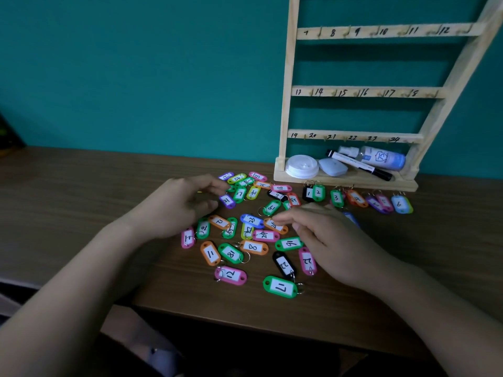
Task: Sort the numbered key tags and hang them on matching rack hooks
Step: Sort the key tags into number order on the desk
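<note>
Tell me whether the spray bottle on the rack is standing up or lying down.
Lying down. The spray bottle rests on its side in the rack's tray, nozzle pointing left.

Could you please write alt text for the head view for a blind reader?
A left hand and right hand hover over coloured numbered key tags scattered on a wooden table; a numbered hook rack stands behind.

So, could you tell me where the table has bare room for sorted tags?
Bare table lies left of the left hand and along the front edge below the green 17 tag. Crowded: the pile between it and the right hand, and the row before the rack.
</note>
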{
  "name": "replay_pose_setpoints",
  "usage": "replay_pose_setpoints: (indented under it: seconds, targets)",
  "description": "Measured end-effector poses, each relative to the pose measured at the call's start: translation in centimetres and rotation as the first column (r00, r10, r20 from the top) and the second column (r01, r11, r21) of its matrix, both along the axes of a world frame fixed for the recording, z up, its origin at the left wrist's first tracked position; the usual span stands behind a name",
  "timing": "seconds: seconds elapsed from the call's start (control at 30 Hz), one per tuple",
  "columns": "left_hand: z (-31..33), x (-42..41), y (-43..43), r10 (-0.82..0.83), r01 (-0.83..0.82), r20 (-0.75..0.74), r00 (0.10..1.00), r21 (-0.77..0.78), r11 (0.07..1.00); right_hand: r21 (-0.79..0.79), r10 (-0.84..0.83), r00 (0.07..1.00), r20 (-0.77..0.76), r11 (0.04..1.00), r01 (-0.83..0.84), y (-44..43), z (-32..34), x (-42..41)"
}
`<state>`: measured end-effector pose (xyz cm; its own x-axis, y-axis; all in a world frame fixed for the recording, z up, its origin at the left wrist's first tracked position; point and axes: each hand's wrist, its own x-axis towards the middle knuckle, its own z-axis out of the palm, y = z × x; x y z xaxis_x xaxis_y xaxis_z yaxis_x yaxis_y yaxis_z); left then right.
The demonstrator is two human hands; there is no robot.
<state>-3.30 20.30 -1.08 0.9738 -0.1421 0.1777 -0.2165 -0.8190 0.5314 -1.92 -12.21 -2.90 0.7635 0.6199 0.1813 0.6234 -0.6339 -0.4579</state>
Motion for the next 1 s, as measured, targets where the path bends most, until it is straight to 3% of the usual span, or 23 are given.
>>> replay_pose_setpoints:
  seconds: [0.27,0.5,0.77,1.0]
  targets:
    - [-2.2,0.1,-3.0,-0.029,0.028,0.006,1.0,0.126,0.992,-0.043,-0.055,0.998,0.028,0.998,0.056,0.2,-0.4,0.2]
    - [-2.8,1.0,-4.9,0.086,-0.095,0.059,0.994,0.158,0.983,0.047,0.024,0.997,0.079,0.999,-0.027,0.8,0.0,-0.5]
    - [-1.6,1.4,-3.6,0.188,-0.185,0.089,0.978,-0.043,0.982,0.073,0.023,0.99,0.14,0.997,-0.033,3.1,-0.5,-2.0]
    - [-0.7,0.9,-2.5,0.224,-0.223,0.034,0.974,-0.046,0.974,0.007,-0.002,0.994,0.113,1.0,0.001,3.9,-0.6,-2.2]
